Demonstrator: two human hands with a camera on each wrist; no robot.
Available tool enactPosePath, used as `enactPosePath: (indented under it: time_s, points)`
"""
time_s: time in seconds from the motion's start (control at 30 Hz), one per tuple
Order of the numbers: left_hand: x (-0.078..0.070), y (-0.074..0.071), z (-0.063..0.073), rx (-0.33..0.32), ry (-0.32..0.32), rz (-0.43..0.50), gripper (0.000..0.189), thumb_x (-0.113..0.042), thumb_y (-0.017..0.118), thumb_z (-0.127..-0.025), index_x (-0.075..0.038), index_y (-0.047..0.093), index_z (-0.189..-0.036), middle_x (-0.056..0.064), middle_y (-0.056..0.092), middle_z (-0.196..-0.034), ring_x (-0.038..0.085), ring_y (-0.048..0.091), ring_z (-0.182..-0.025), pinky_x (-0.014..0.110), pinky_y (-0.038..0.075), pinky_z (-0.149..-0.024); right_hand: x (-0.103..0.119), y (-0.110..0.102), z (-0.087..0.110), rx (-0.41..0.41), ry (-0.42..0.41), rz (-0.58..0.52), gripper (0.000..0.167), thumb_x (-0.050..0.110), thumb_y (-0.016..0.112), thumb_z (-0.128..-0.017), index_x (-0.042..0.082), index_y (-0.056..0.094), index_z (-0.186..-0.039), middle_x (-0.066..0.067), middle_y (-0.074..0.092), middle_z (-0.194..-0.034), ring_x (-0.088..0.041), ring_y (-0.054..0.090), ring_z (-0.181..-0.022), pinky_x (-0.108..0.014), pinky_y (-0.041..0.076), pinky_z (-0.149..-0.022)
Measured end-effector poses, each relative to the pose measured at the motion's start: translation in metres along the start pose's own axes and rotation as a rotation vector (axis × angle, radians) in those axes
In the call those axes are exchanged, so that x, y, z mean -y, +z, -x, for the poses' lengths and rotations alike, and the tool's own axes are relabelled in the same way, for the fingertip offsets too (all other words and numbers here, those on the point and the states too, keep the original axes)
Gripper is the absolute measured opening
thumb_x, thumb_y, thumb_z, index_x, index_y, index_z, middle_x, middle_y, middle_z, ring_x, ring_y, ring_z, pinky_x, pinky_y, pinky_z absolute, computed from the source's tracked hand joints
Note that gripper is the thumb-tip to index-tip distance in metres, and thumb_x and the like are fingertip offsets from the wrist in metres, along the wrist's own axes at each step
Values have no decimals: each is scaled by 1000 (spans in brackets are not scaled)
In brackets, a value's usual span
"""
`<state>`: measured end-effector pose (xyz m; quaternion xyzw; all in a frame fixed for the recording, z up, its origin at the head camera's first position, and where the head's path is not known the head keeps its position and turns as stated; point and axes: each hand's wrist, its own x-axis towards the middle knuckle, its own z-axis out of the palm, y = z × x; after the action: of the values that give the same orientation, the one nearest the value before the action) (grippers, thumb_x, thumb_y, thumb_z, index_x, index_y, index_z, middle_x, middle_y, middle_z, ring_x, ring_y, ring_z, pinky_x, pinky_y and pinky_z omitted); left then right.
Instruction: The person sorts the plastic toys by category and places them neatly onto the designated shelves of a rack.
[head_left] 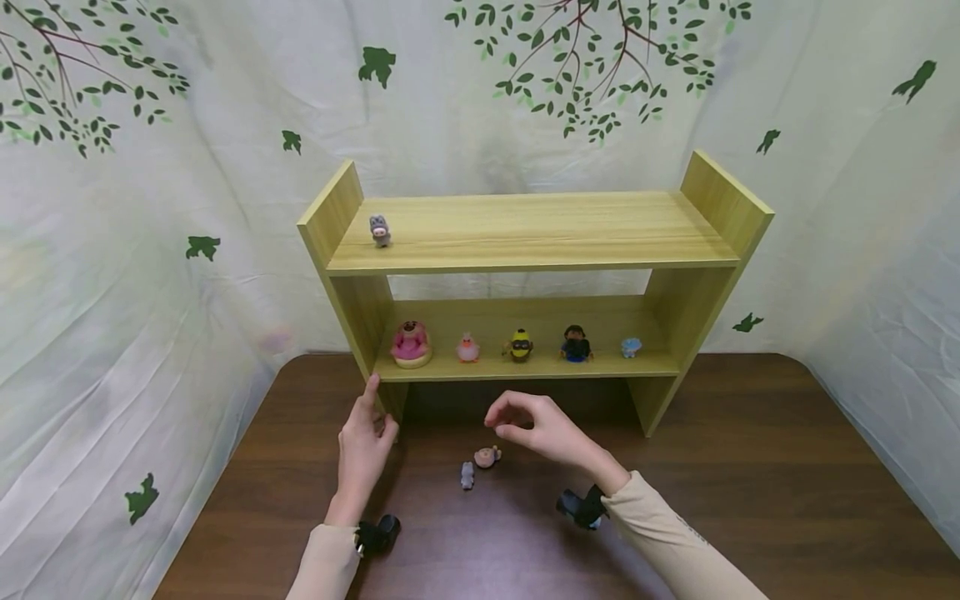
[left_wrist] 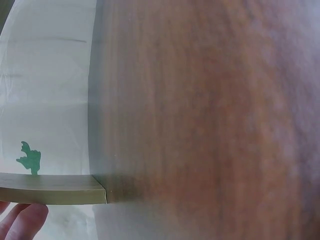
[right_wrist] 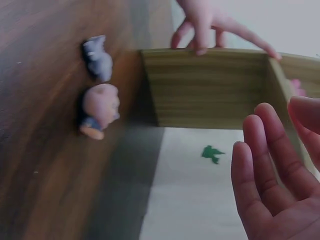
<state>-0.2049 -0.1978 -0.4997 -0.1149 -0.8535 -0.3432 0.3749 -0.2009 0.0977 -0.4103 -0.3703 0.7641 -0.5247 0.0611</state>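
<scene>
My left hand (head_left: 363, 447) is at the left side panel of the wooden shelf (head_left: 534, 265), its index finger stretched up to the middle board's front corner. In the right wrist view, that hand's fingertips touch the panel's outer face. My right hand (head_left: 543, 427) hovers in front of the shelf's bottom opening, fingers loosely bent, nothing between thumb and fingers. Below and left of it, two small figurines lie on the table: a grey one (head_left: 467, 475) and a round-headed beige-pink one (head_left: 487, 456). Both also show, blurred, in the right wrist view.
On the middle board stand a pink bear figurine (head_left: 410, 343), a pink chick-like one (head_left: 468, 347), a yellow-capped one (head_left: 519, 345), a dark-clothed one (head_left: 576, 343) and a small blue one (head_left: 631, 347). A grey hooded figurine (head_left: 379, 231) stands on the top board. Cloth (head_left: 225, 292) hangs behind the brown table (head_left: 757, 467).
</scene>
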Motion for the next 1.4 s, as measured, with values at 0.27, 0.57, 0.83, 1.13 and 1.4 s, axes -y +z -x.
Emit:
enactPosePath:
  time_s: [0.27, 0.57, 0.83, 1.13, 1.4]
  points:
    - [0, 0, 0, 0, -3, 2, 89, 16, 60, -76, -26, 30, -149, 13, 52, -88, 25, 60, -69, 41, 51, -57, -31, 9, 1, 38, 49, 31, 15, 1, 62, -89, 5, 65, -104, 0, 65, -98, -17, 62, -92, -35, 50, -79]
    - [0, 0, 0, 11, -3, -3, 90, 16, 60, -77, -26, 28, -149, 12, 51, -88, 26, 61, -70, 42, 51, -58, -45, 18, 2, 72, 83, 59, 18, -4, 60, -88, 1, 64, -105, -14, 65, -102, -19, 62, -93, -30, 50, -78]
    - [0, 0, 0, 10, 7, -1, 89, 16, 60, -76, -25, 29, -149, 14, 54, -93, 28, 64, -73, 39, 50, -54, -55, 25, 2, 102, 138, 50, 21, -5, 60, -87, 4, 65, -106, -9, 66, -101, -20, 63, -91, -31, 49, -77]
    - [0, 0, 0, 2, -4, 2, 87, 15, 60, -76, -24, 31, -148, 13, 53, -90, 26, 63, -71, 39, 50, -54, -65, 31, 3, 132, 146, 77, 25, -9, 57, -85, 3, 65, -106, -8, 66, -103, -26, 61, -96, -38, 49, -83]
    - [1, 0, 1, 1, -1, 2, 88, 16, 60, -76, -24, 31, -148, 13, 52, -89, 27, 63, -71, 40, 50, -55, -67, 34, 4, 153, 165, 103, 24, -7, 59, -86, 5, 66, -106, -5, 66, -102, -22, 60, -92, -32, 48, -77]
